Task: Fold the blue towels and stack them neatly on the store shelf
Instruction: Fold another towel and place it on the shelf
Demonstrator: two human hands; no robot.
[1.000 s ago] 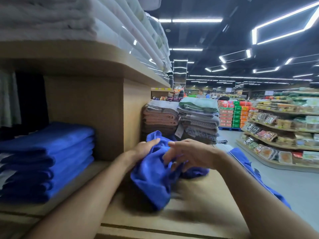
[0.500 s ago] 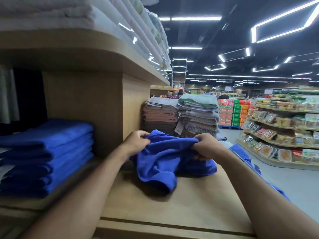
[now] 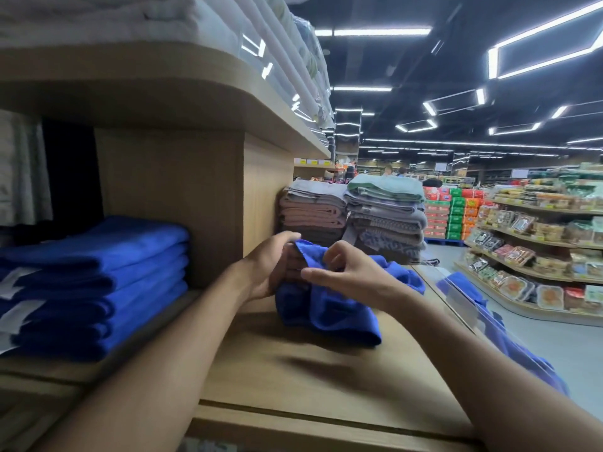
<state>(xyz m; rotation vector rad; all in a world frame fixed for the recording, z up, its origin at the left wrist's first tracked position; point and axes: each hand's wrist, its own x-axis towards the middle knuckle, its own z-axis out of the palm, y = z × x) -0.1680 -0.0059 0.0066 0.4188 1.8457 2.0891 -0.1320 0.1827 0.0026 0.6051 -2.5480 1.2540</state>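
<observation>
A loose blue towel (image 3: 329, 313) lies bunched on the wooden shelf top (image 3: 326, 380) in front of me. My left hand (image 3: 272, 265) grips its upper left edge with curled fingers. My right hand (image 3: 342, 272) pinches the cloth right beside it, so both hands meet at the towel's top. A stack of several folded blue towels (image 3: 98, 288) sits in the shelf compartment at the left. More blue cloth (image 3: 509, 337) hangs over the shelf's right edge.
A wooden divider panel (image 3: 169, 203) stands between the blue stack and the loose towel. Stacks of brown, grey and green towels (image 3: 355, 213) sit behind. White towels (image 3: 130, 17) fill the upper shelf. Food shelves (image 3: 538, 243) line the aisle on the right.
My hands had stretched the towel apart half a second ago; now they have come together at its top edge, and the towel is bunched again.
</observation>
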